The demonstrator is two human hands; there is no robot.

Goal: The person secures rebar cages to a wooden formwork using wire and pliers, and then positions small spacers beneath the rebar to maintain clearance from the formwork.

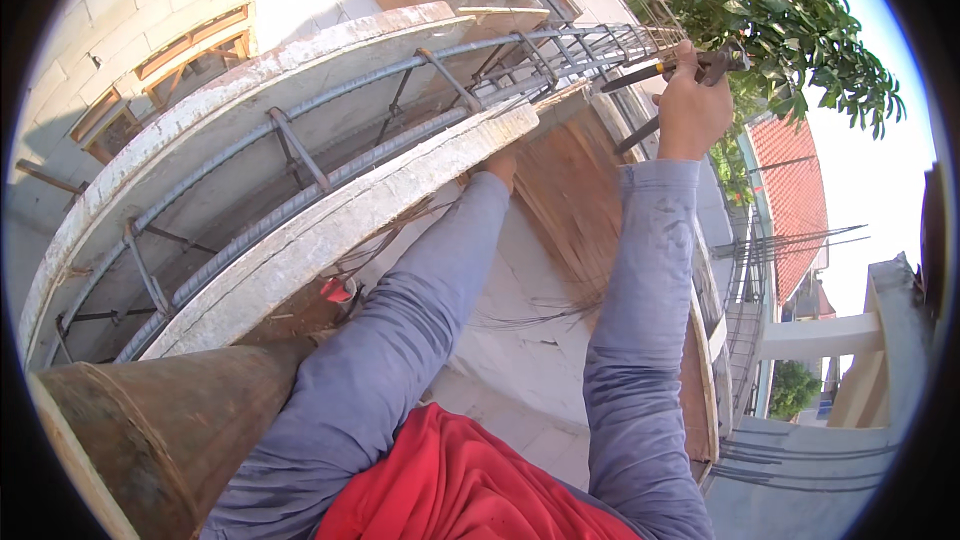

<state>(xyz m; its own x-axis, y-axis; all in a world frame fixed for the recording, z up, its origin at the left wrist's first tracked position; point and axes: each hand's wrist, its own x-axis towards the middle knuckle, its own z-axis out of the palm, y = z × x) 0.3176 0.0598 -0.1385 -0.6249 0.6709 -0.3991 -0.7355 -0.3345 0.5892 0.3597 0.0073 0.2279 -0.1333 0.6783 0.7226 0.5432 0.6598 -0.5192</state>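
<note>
My right hand (697, 112) is raised at the far right end of the rebar cage, closed around a pair of pincers (737, 59). The metal jaws point right toward the leaves, and the two dark handles stick out to the left of my fist. My left hand (502, 165) reaches under the near formwork board (375, 210). Its fingers are hidden behind that board. Between the near board and the curved far board (130, 145) lies the rebar cage (365, 145), made of long ribbed bars with stirrups across them.
Loose thin wires (540, 312) hang below my left forearm. A brown plywood panel (575, 205) stands between my arms. At lower left is a thick brown cylinder (190, 405). A pale block wall (140, 0) rises at upper left, with tree branches (790, 20) at upper right.
</note>
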